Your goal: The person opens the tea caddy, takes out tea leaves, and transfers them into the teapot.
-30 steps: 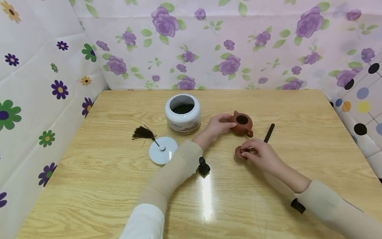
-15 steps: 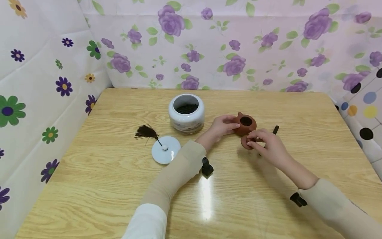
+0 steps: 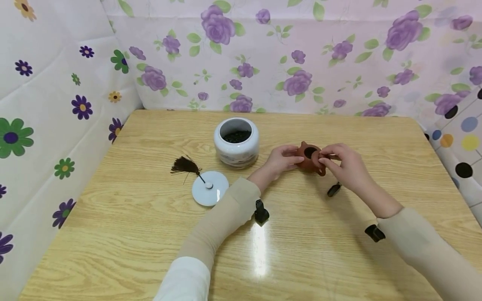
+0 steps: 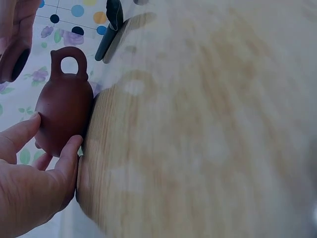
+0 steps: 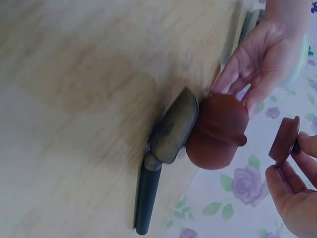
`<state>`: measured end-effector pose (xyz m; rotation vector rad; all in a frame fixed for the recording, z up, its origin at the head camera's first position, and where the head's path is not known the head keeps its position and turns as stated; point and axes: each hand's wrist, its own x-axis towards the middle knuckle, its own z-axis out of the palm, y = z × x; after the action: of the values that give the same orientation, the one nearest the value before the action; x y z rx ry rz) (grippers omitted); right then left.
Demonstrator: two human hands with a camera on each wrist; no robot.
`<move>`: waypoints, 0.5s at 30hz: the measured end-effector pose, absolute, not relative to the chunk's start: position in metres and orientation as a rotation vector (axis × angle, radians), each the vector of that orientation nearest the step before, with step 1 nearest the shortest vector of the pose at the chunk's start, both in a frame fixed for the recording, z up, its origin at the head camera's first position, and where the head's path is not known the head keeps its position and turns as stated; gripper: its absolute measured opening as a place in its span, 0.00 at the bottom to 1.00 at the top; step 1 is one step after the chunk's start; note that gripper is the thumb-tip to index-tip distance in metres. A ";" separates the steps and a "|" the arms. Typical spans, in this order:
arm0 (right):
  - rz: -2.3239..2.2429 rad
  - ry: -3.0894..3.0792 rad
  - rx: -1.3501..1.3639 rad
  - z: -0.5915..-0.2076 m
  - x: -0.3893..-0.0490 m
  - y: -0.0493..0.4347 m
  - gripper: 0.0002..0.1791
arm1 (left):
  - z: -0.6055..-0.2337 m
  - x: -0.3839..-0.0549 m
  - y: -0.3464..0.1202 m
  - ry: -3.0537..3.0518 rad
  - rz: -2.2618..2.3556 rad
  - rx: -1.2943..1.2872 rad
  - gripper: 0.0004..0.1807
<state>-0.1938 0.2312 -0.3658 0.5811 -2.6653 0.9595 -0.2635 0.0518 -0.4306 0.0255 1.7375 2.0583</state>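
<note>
A small reddish-brown clay teapot [image 3: 306, 166] stands upright and uncovered on the table, its handle toward the near right. My left hand [image 3: 278, 162] holds its left side, thumb and fingers on opposite sides of the body, as the left wrist view shows on the teapot [image 4: 64, 111]. In my right hand [image 3: 349, 169] I pinch the round clay lid [image 5: 285, 140] by its knob. The lid is tilted and apart from the teapot, just above its opening at the right. Below my right hand lies a dark tea scoop [image 5: 171, 134], its handle hidden in the head view.
A white porcelain jar [image 3: 237, 155] with dark tea leaves inside stands left of the teapot. Its pale lid [image 3: 205, 195], with a dark tassel [image 3: 185, 165], lies on the wooden table [image 3: 150, 238] beside my left forearm. Flowered cloth [image 3: 180, 54] hangs behind.
My right hand has raised the teapot lid from near the table and carried it away from me to the teapot's opening. My left hand has stayed on the teapot. The head view has shifted slightly.
</note>
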 end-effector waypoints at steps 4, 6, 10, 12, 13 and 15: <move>0.964 -2.710 0.549 -0.364 -0.203 0.230 0.07 | -0.431 -0.264 0.051 1.743 2.070 0.011 0.26; 0.966 -2.727 0.529 -0.364 -0.207 0.230 0.08 | -0.431 -0.264 0.052 1.748 2.079 0.001 0.26; 0.977 -2.759 0.493 -0.368 -0.213 0.231 0.09 | -0.432 -0.263 0.054 1.760 2.084 0.011 0.26; 0.984 -2.773 0.481 -0.370 -0.216 0.230 0.10 | -0.432 -0.262 0.054 1.767 2.082 0.013 0.26; 0.987 -2.777 0.478 -0.371 -0.217 0.230 0.10 | -0.432 -0.262 0.054 1.771 2.079 0.014 0.26; 0.981 -2.785 0.481 -0.372 -0.219 0.228 0.10 | -0.433 -0.260 0.053 1.778 2.078 0.005 0.26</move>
<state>-0.2192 0.2283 -0.3724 0.4808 -2.7851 0.9812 -0.2605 0.0534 -0.4327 0.0052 1.7782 2.0785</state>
